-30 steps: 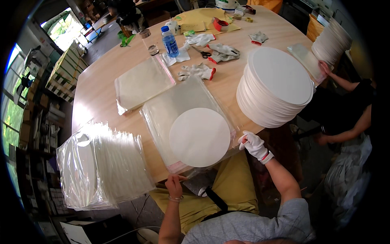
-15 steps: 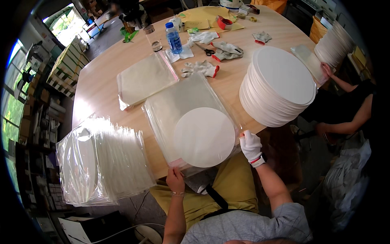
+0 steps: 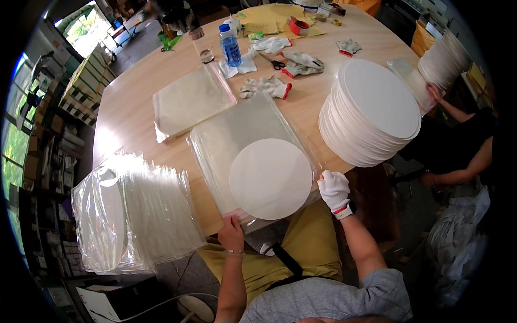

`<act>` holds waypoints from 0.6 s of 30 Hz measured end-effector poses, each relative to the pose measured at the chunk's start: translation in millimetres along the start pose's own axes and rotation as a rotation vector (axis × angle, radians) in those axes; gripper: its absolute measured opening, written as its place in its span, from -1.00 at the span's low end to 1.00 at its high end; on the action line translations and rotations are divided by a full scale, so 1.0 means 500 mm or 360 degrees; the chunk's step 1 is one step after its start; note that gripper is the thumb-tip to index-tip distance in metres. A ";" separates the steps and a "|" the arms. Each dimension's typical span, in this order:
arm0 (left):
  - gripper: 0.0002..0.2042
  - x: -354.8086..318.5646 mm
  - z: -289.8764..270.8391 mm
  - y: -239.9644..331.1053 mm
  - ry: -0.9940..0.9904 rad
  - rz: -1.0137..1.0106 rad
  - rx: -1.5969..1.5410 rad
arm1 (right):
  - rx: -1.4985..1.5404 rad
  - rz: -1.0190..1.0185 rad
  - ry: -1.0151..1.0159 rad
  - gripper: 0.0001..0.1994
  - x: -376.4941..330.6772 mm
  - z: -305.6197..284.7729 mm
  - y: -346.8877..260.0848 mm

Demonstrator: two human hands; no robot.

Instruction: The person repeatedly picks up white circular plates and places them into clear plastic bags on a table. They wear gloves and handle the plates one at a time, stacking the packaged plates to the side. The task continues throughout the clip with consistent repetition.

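A white round disc (image 3: 271,178) lies partly inside a clear plastic bag (image 3: 237,134) at the near edge of the round wooden table (image 3: 129,113). My bare left hand (image 3: 231,233) pinches the bag's near open edge. My right hand (image 3: 334,189), in a white glove, rests against the bag's right side next to the disc. A tall stack of white discs (image 3: 371,113) stands to the right of the bag.
A pile of clear bags (image 3: 134,210) overhangs the table's left edge; another bag (image 3: 188,102) lies behind. Gloves (image 3: 266,86), scissors (image 3: 274,62), a blue-capped bottle (image 3: 230,46) and a glass (image 3: 202,46) sit at the back. Another person (image 3: 458,145) handles discs (image 3: 441,62) at right.
The disc sits slightly deeper in the bag. My gloved right hand has shifted a little down along the bag's right side; my left hand stays at the bag's near edge.
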State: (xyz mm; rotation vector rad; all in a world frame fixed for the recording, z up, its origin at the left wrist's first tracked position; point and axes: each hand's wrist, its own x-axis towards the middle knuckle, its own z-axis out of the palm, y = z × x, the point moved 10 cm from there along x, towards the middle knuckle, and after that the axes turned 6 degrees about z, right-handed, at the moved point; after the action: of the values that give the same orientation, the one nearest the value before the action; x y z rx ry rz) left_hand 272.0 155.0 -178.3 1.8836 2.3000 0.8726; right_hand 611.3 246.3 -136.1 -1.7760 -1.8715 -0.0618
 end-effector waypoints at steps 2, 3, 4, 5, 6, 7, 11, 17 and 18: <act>-0.81 0.003 0.006 0.002 -0.0041 -0.0009 0.0037 | -0.0041 0.0004 -0.0027 -0.81 -0.001 0.004 0.001; -0.81 0.008 0.007 0.003 -0.0046 0.0010 0.0066 | -0.0071 0.0013 -0.0040 -0.82 0.003 0.004 -0.002; -0.81 0.010 0.007 0.004 -0.0051 0.0028 0.0095 | -0.0102 0.0022 -0.0053 -0.82 0.005 0.005 -0.004; -0.81 0.010 0.009 0.002 -0.0059 0.0031 0.0089 | -0.0117 0.0037 -0.0085 -0.83 0.005 0.010 -0.003; -0.80 0.012 0.011 0.001 -0.0062 0.0037 0.0081 | -0.0132 0.0051 -0.0112 -0.83 0.007 0.013 -0.003; -0.80 0.014 0.011 0.001 -0.0066 0.0043 0.0072 | -0.0148 0.0066 -0.0140 -0.83 0.008 0.016 -0.002; -0.77 0.023 0.012 -0.018 -0.0343 -0.0179 0.0162 | -0.0254 0.0236 -0.0394 -0.85 0.006 0.030 0.015; -0.47 0.016 0.019 0.173 -0.0352 0.0810 0.0097 | -0.0021 -0.0456 -0.0305 -0.51 -0.019 -0.031 -0.158; -0.43 0.008 0.056 0.174 -0.0548 0.0823 0.0139 | -0.0016 -0.0459 -0.0363 -0.50 -0.034 -0.013 -0.151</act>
State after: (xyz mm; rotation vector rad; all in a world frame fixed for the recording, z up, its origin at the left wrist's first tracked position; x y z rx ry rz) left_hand 358.7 178.5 -161.8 2.4853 1.7062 0.4222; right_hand 542.7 219.0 -112.6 -1.5606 -2.2839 0.0260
